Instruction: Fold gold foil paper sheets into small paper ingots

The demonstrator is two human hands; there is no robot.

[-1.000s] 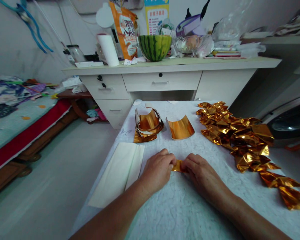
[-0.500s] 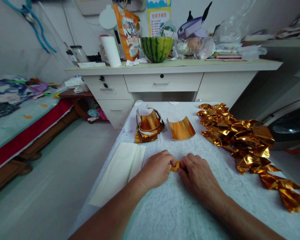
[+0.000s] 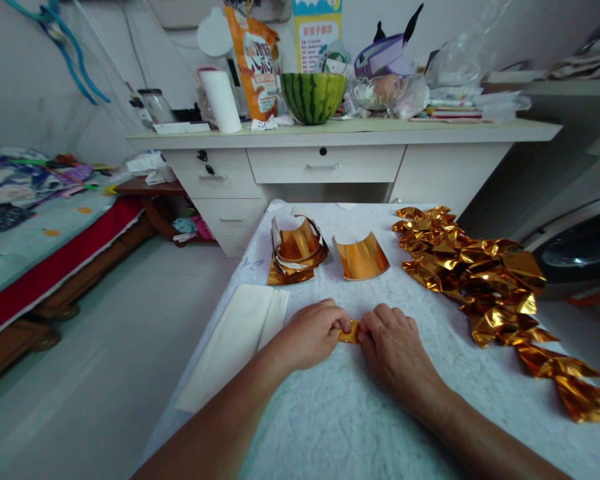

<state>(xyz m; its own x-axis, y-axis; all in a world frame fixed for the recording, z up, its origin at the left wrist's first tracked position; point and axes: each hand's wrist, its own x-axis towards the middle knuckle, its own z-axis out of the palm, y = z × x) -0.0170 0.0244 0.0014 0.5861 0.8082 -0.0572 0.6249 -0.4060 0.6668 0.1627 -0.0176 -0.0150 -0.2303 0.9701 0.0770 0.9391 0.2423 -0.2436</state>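
Gold foil piece between both hands, low over pale cloth-covered tabletop

Far left, bed (image 3: 55, 233) with red side panel and jumbled cloth on top. Next, brown wooden stand (image 3: 153, 188) with white bags. Then white paper sheets (image 3: 233, 343), lying flat and overlapping along left side of tabletop (image 3: 325, 420). Behind, on white cabinet (image 3: 327, 163): white roll (image 3: 221, 101), orange pouch (image 3: 259, 73), half watermelon (image 3: 313, 98).

Back on tabletop, nested curled gold sheets (image 3: 298, 245), near far edge. Left hand (image 3: 317, 333) curled in, thumb and index pinching left end of small gold foil piece (image 3: 349, 332). Beyond, single curved gold sheet (image 3: 364, 258), ends bowed up, just beside nested ones. Right hand (image 3: 394, 343) palm down, fingers bent and close together, tips at right end of same piece; contact spot partly covered, so pinch or plain press impossible to tell.

Along right side, long heap of twisted gold foil pieces (image 3: 480, 267), shiny and crumpled, well apart from right hand. Far right, dark round door (image 3: 580, 237) of appliance.
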